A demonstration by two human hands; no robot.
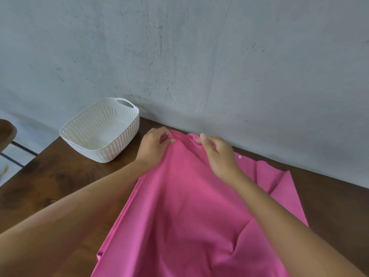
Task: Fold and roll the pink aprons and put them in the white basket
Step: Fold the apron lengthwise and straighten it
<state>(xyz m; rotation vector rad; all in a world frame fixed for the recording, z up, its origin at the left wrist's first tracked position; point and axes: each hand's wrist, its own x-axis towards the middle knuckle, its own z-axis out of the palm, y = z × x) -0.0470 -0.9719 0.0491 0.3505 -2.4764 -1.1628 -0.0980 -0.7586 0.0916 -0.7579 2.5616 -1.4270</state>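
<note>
- Nearest us, the apron (189,206) hangs off the near edge of the surface (60,182) and runs away under both forearms to the hands.
- Our left hand (154,145) pinches the far edge of the cloth, thumb against curled fingers. Our right hand (218,154) pinches the same edge just to its right, with a short span of cloth sagging between them.
- We judge this to be the start of the fold, with the far edge gathered and nothing rolled yet.
- To do it well, we should pull the two pinches apart until the edge is taut, then lay it down square before folding, so that the later roll runs even.
- More pink cloth lies below and to the right of the right hand, creased. We cannot tell whether it is this apron or a second one, so we should smooth it first.
- A small white stud (239,156) sits just right of the right hand. It is better kept inside the fold.
- The basket (127,136) stands left of the left hand, near it, with nothing in it.
</note>
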